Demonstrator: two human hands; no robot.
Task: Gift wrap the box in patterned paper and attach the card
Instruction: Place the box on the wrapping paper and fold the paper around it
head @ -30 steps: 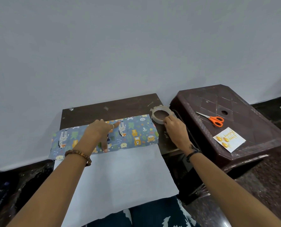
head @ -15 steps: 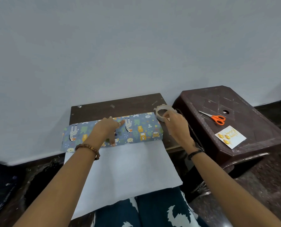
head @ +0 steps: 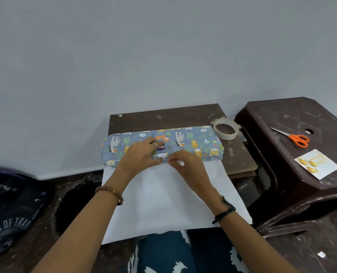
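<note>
The box sits on a low wooden table [head: 163,117], covered by blue patterned paper [head: 199,142] with animal prints. The paper's white underside [head: 163,203] runs from the box down over my lap. My left hand [head: 140,156] lies flat on the patterned flap in the middle of the box, fingers spread. My right hand [head: 187,164] is beside it at the flap's near edge, with thumb and fingers pinched on what looks like a small clear piece of tape. The card [head: 317,163], white with gold ornaments, lies on the brown stool to the right.
A tape roll [head: 225,131] rests on the table's far right corner, beside the box's end. Orange-handled scissors [head: 297,139] lie on the brown plastic stool [head: 281,119], behind the card. A dark printed bag [head: 10,209] sits on the floor at left. A grey wall stands directly behind the table.
My right hand has left the tape roll and come left to the flap's near edge beside my left hand. The roll now stands alone on the table corner. My left hand stays on the box.
</note>
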